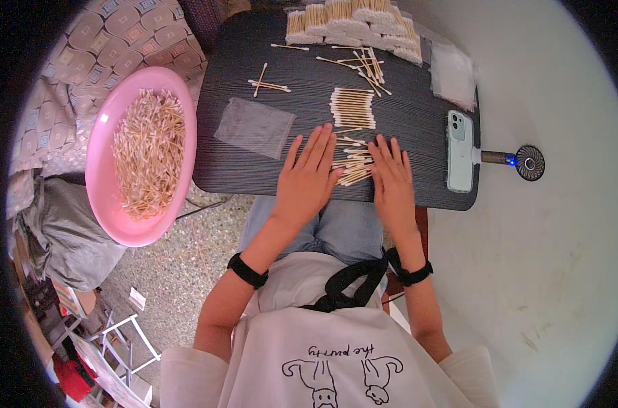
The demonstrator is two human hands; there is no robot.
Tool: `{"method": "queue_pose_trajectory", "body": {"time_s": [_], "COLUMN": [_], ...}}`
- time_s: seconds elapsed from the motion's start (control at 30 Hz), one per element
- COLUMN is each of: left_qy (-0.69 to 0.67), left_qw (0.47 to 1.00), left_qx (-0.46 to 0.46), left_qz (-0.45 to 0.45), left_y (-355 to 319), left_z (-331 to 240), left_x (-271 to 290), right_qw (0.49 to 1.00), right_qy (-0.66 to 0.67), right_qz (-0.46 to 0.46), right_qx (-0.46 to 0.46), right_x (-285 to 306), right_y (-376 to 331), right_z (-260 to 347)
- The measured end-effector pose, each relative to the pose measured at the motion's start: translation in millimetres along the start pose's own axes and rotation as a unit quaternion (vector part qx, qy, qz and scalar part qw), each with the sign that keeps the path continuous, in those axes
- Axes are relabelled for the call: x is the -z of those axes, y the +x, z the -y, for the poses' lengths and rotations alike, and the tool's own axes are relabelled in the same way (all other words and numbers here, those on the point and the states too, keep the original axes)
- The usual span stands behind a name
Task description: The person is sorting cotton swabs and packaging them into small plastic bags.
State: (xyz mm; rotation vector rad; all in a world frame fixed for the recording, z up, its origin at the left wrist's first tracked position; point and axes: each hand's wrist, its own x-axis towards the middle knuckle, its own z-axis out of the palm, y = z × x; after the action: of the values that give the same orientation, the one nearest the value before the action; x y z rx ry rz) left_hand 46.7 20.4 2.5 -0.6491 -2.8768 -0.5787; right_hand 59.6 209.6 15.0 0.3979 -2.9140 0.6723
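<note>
My left hand (307,173) and my right hand (391,178) lie flat on the dark desk (254,160), fingers spread, no grip closed on anything. Between them, touching both, sits a loose heap of cotton swabs (353,168), the wooden sticks crossing at odd angles; my palms seem to be herding them together from either side.

At twelve o'clock from my hands a tidy row of swabs (353,109) lies aligned side by side, so I judge one batch is already squared up. Farther out at twelve, along the far edge, stacked bundles of swabs (353,24) stand packed close together, which looks like finished work. A lot is left, I'd say: scattered swabs (363,64) lie near one o'clock, a few more (268,85) at eleven, and the pink basin (108,170) out at nine o'clock, off the desk, is heaped with unsorted sticks.

A small clear bag (254,127) lies flat at eleven o'clock, just beside my left fingers, and more clear bags (453,71) rest at one o'clock near the desk's corner. A phone (460,149) lies at three o'clock, close to my right hand, with a small handheld fan (520,162) sticking out past it beyond the desk's edge. Nothing sits between my hands and the heap; the phone crowds the right side somewhat.
</note>
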Motion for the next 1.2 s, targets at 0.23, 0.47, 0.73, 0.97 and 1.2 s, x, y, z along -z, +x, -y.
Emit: {"method": "queue_pose_trajectory", "body": {"time_s": [0.23,0.47,0.73,0.97,1.2], "left_qy": [0.015,0.034,-0.001,-0.02,-0.026], "left_qw": [1.0,0.999,1.0,0.997,0.998], "left_qx": [0.013,-0.006,-0.008,-0.076,-0.06], "left_qz": [-0.009,0.005,-0.011,0.011,0.003], "left_y": [0.9,3.5,6.3,2.3,10.3], "left_z": [-3.1,-5.7,-8.2,-10.2,-10.8], "left_x": [-0.9,-4.0,-5.2,-7.4,-2.7], "right_qw": [0.999,0.999,1.0,0.999,0.991], "right_qy": [-0.026,-0.033,-0.009,0.033,0.06], "right_qz": [0.006,0.024,0.013,-0.013,-0.121], "right_qx": [-0.018,0.002,0.018,-0.017,-0.017], "right_x": [7.1,2.3,-8.9,-9.0,-2.3], "right_y": [-2.2,-1.2,8.4,6.9,15.3], "right_z": [-14.4,-17.1,-5.1,-3.2,-5.7]}}
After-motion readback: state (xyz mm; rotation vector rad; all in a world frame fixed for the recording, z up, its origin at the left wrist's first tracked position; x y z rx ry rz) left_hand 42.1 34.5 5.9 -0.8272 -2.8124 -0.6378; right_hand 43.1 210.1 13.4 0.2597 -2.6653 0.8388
